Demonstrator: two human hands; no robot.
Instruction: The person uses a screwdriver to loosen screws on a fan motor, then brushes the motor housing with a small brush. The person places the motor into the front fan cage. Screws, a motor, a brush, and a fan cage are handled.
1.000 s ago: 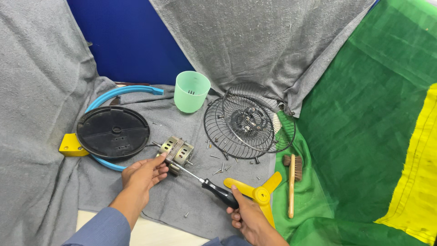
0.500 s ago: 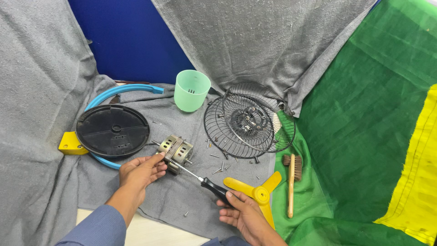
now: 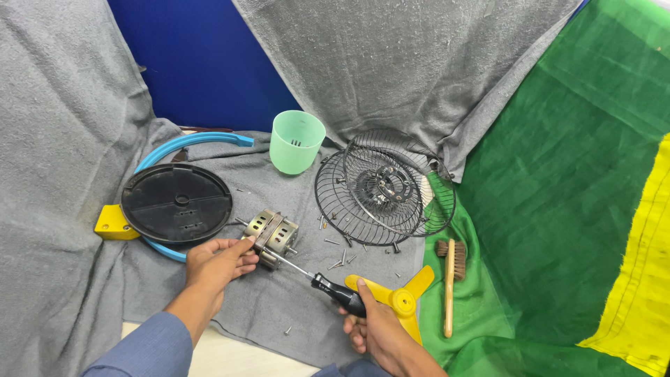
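On the grey cloth, just in front of the black round base, a small metal motor is steadied by the left hand, whose fingers are curled and pressed against its near side. A screwdriver is gripped by the right hand, the fingers closed around the black handle. Its long axis is laid diagonally, from the lower right up to the left, and the tip is set against the motor's lower edge. The left hand is nearer to the motor. Loose screws are scattered beside the wire grille, and a yellow fan blade lies partly under the right hand.
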